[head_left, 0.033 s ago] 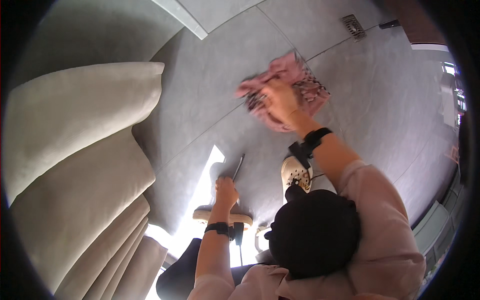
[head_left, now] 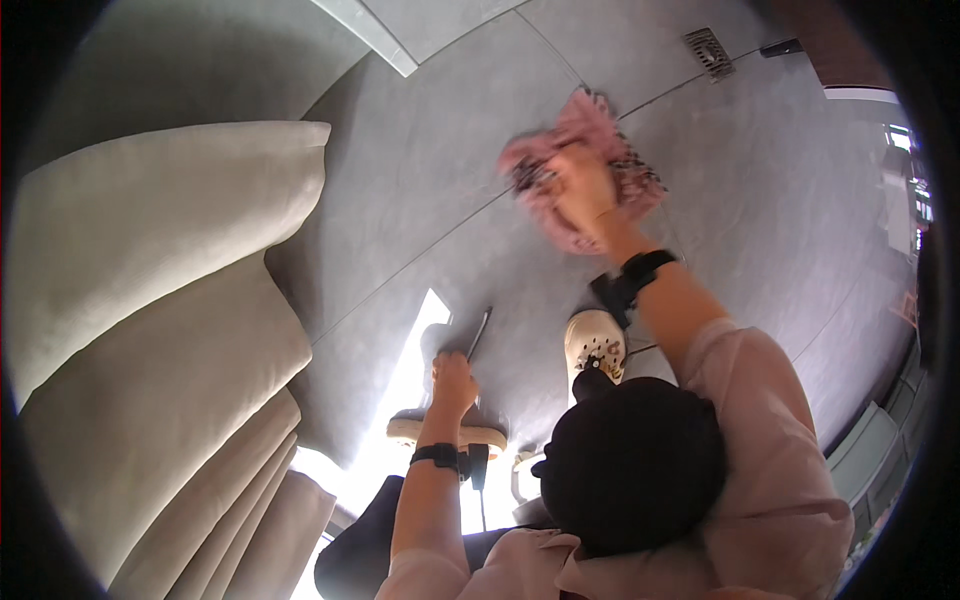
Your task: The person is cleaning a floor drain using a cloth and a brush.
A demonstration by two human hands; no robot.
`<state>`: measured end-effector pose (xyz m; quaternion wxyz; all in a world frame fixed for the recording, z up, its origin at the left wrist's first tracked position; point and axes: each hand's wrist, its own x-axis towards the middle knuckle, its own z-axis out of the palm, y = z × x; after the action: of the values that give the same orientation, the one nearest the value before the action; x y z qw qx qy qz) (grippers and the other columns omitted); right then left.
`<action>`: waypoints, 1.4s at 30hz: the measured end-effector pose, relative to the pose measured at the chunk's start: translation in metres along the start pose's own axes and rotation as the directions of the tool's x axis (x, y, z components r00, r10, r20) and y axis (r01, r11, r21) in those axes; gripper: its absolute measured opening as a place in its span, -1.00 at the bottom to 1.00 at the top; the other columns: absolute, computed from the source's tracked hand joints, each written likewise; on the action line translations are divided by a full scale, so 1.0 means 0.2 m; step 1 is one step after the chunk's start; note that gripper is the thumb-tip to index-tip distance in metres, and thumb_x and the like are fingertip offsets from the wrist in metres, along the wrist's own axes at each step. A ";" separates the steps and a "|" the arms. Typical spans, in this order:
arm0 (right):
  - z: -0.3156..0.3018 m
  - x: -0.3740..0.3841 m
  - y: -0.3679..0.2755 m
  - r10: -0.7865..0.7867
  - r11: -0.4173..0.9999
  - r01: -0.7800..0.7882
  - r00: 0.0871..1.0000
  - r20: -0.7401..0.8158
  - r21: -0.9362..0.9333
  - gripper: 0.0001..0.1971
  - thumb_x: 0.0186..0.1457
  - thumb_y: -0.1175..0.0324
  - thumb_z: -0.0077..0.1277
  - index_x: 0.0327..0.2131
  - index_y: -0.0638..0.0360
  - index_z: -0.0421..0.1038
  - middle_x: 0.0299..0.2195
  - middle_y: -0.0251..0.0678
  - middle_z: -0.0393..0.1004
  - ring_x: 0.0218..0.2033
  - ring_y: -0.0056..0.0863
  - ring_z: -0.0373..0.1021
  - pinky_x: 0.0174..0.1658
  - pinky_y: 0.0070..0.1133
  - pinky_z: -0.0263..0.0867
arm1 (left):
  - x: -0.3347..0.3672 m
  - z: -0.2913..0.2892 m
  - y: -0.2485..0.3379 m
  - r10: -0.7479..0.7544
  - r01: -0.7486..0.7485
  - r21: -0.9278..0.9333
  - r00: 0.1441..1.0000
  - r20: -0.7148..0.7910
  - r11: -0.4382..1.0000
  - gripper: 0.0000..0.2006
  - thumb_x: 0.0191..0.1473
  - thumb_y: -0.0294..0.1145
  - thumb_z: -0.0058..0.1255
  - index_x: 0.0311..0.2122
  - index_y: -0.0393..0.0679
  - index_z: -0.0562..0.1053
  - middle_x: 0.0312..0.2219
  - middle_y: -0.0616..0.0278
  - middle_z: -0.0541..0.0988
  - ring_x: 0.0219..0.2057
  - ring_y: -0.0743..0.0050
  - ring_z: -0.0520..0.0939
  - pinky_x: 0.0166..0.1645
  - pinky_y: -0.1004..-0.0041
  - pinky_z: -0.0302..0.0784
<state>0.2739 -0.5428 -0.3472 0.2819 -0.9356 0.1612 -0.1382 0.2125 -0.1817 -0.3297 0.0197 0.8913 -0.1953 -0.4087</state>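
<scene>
My right hand (head_left: 582, 190) is closed on a crumpled pink cloth (head_left: 575, 228) with dark-patterned parts, spread against the grey tiled floor. Motion smears the fingers and the cloth a little. Lower and to the left, my left hand (head_left: 455, 378) makes a fist around a thin dark rod (head_left: 481, 333), whose narrow end sticks out up and to the right. What the rod belongs to is hidden by the fist. Each wrist carries a black band. A cream clog (head_left: 594, 345) with holes and small charms is on the floor between my arms; another cream shoe (head_left: 484, 440) shows behind my left forearm.
Beige draped curtains (head_left: 160, 270) hang down the left side. A white edge strip (head_left: 370, 35) juts in at the top. A square metal floor drain (head_left: 709, 54) lies far right. Bright sunlight falls on the floor near my left hand. A dark rounded shape (head_left: 630, 470) covers the lower middle.
My right hand and the pink cloth have slid slightly to the right and away over the floor. My left hand stays put with the rod.
</scene>
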 end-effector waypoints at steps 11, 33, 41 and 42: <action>-0.06 -0.05 -0.06 0.170 0.833 -0.185 0.982 0.077 0.522 -0.93 -0.23 0.51 -0.02 -0.54 0.22 0.35 -0.55 -0.19 0.37 -0.49 -0.26 0.33 -0.42 -0.45 0.26 | 0.00 -0.02 -0.01 -0.015 0.017 -0.083 1.000 0.017 0.996 -0.74 -0.26 -0.56 -0.07 -0.33 -0.32 0.33 -0.28 -0.11 0.30 -0.18 -0.06 0.32 -0.05 0.21 0.26; -0.03 0.12 -0.07 0.398 0.882 -0.439 0.888 0.229 0.170 -0.77 -0.18 0.47 -0.08 -0.32 0.21 0.34 -0.29 -0.17 0.36 -0.19 -0.25 0.27 -0.21 -0.41 0.25 | 0.01 -0.04 0.01 0.015 -0.015 -0.036 1.000 0.008 0.999 -0.76 -0.26 -0.58 -0.11 -0.35 -0.32 0.32 -0.30 -0.13 0.30 -0.18 -0.10 0.31 -0.06 0.18 0.26; 0.09 0.09 -0.11 0.097 0.995 -0.102 0.984 0.150 0.022 -0.82 -0.20 0.46 0.00 -0.40 0.18 0.37 -0.35 -0.16 0.39 -0.26 -0.20 0.30 -0.20 -0.42 0.22 | -0.01 0.02 -0.01 0.003 -0.006 -0.063 0.999 -0.040 0.998 -0.76 -0.25 -0.57 -0.11 -0.34 -0.32 0.32 -0.30 -0.13 0.30 -0.18 -0.10 0.30 -0.06 0.18 0.26; 0.06 0.09 0.01 0.232 0.972 -0.232 0.973 0.005 0.048 -0.81 -0.18 0.42 0.02 -0.39 0.20 0.38 -0.38 -0.15 0.40 -0.29 -0.22 0.32 -0.21 -0.44 0.23 | -0.01 0.00 0.00 0.011 -0.013 -0.050 1.000 -0.029 0.999 -0.75 -0.25 -0.57 -0.11 -0.33 -0.32 0.31 -0.29 -0.13 0.30 -0.18 -0.10 0.30 -0.05 0.18 0.26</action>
<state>0.2942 -0.5450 -0.3553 0.3185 -0.9033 0.2661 -0.1082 0.2111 -0.1810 -0.3296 0.0474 0.8951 -0.1901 -0.4006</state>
